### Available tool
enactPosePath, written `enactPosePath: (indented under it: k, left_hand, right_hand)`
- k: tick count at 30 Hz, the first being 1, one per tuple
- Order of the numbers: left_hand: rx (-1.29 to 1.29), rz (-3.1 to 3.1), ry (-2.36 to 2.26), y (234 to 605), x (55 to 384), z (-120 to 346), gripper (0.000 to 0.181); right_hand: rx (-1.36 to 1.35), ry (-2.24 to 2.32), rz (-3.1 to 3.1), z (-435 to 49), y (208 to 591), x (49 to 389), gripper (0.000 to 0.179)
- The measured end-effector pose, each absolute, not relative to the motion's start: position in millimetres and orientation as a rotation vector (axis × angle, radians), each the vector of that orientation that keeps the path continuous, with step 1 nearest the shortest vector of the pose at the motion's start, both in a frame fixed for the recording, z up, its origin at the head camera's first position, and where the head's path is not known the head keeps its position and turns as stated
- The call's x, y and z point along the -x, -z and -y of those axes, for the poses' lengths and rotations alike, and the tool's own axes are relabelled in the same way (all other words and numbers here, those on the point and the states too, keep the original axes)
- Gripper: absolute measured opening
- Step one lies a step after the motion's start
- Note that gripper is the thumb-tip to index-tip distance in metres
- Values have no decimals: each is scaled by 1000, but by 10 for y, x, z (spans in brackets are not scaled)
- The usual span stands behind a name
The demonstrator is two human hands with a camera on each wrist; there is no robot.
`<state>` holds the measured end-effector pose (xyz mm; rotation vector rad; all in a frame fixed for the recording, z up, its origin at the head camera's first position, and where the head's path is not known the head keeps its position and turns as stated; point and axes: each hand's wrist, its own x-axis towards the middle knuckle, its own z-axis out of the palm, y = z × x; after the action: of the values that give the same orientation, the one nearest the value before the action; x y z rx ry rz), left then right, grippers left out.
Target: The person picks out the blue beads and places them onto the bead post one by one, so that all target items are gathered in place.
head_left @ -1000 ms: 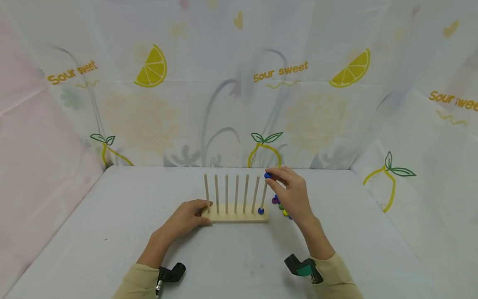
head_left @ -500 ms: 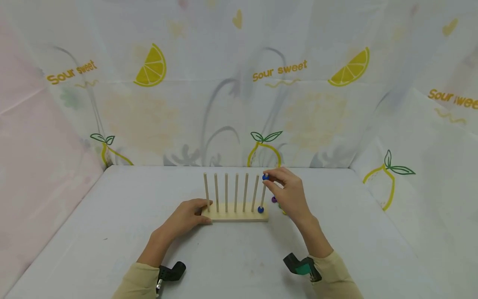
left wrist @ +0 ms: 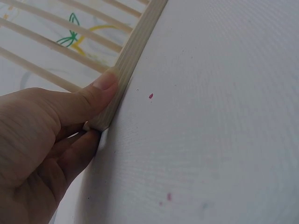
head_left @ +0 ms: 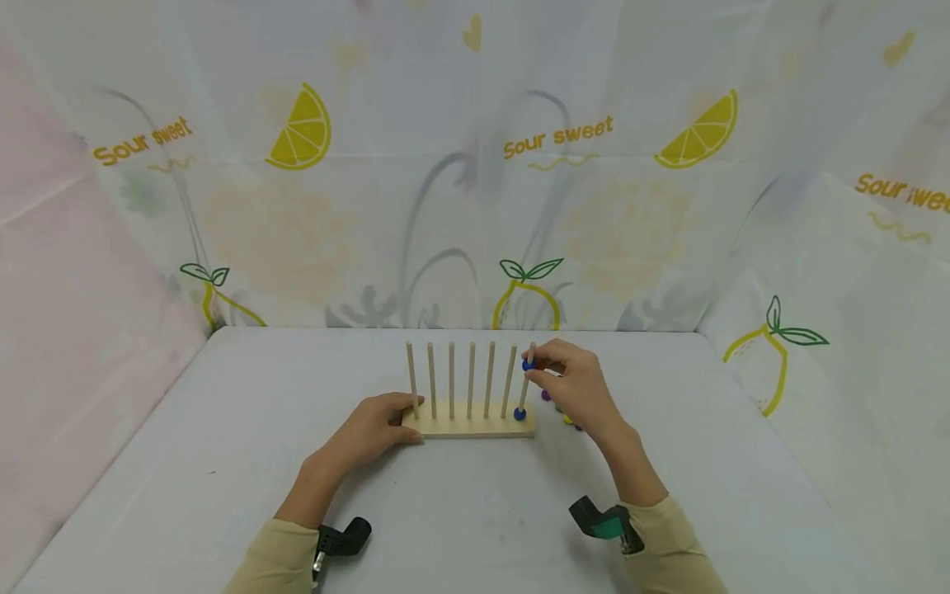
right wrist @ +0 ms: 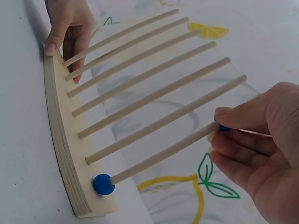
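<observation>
A wooden peg board [head_left: 469, 427] with a row of several upright pegs stands mid-table. My left hand [head_left: 374, 427] grips its left end, thumb on the front edge in the left wrist view. At the other end, my right hand [head_left: 582, 384] pinches a blue bead [head_left: 528, 365] between thumb and fingers. This bead is threaded on the rightmost peg, a little below its tip; in the right wrist view the fingers mostly cover it. A second blue bead [right wrist: 103, 184] sits at the foot of that same peg, against the base. The other pegs carry no beads.
Loose beads lie on the white tabletop [head_left: 460, 511] right of the board, partly hidden behind my right hand, among them a purple bead [head_left: 546, 395] and a yellow bead [head_left: 567, 419]. A patterned cloth [head_left: 371, 206] hangs behind the table.
The pinched blue bead has gone from the tip of the rightmost peg to slightly down its shaft, my right hand lowering with it. My left hand keeps its hold on the board.
</observation>
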<state>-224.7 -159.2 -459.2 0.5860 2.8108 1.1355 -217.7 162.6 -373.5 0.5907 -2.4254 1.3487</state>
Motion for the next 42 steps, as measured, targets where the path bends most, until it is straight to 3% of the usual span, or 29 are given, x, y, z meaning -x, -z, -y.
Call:
enactPosePath:
  k: [42]
  left_hand:
    - [-560,-2800,-1131,4566,2230,1581,56]
  right_hand:
    - [-668,-1213,2874,-1631,4054,2285,12]
